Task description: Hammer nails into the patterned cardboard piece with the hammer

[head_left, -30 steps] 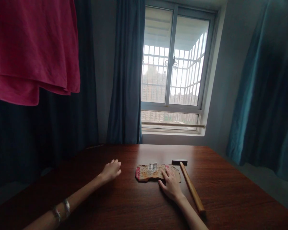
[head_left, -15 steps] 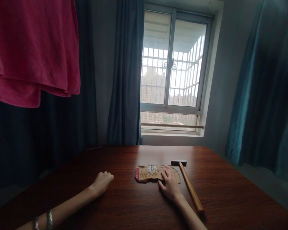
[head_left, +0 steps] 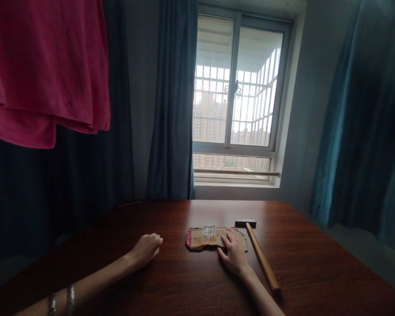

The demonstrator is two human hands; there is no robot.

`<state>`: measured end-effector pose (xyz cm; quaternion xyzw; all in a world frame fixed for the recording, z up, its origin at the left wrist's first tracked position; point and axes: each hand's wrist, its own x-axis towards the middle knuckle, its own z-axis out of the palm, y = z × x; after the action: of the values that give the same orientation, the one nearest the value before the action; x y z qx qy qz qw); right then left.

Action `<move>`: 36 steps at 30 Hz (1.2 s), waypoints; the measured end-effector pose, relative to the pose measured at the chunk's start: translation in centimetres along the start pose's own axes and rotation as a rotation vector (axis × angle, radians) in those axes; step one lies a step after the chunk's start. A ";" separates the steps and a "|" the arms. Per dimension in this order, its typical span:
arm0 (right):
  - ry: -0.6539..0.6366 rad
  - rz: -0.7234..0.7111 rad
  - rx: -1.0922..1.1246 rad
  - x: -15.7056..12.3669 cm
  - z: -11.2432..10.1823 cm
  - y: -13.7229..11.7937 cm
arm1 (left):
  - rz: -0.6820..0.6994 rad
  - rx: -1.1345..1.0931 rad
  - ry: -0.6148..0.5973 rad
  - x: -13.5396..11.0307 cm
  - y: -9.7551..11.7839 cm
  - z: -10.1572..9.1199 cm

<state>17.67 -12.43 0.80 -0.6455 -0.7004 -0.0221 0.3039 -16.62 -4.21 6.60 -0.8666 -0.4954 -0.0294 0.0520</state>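
My right hand lies flat with its fingers spread on the right part of a flat, ragged-edged piece of board. The board is tan with pink patches and is dotted with many small holes. Several thin nails stand upright in a row near its far edge. To the left, apart from the board, my left hand is closed in a fist; whatever it holds, if anything, is hidden. A hammer with a wooden handle and dark head rests just right of my right hand.
Everything lies on a dark reddish-brown wooden table. Beyond its far edge are a barred window and blue curtains. A pink cloth hangs at the upper left.
My left hand, still closed, has moved slightly right and up toward the board. My right hand, the board, the nails and the hammer have kept their places.
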 end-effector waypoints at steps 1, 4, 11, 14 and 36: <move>0.028 -0.007 0.025 0.1 -0.1 0.0 | 0.005 -0.080 0.027 0.3 0.6 -0.3; 0.142 -0.024 0.157 0.3 -0.3 -0.3 | 0.037 -0.409 0.074 1.5 3.4 -1.3; 0.161 -0.017 0.728 0.7 -0.5 -2.4 | 0.125 -0.924 0.124 4.6 10.9 -0.5; 0.119 0.030 0.859 0.8 -0.3 -2.5 | 0.115 -1.038 0.116 5.1 13.3 0.4; -0.019 0.167 0.982 1.0 0.9 -2.2 | 0.170 -1.111 0.235 4.9 16.2 2.9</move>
<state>15.29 -11.51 1.30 -0.4802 -0.5770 0.3406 0.5661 -0.20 -7.79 3.24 -0.7916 -0.3250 -0.3771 -0.3543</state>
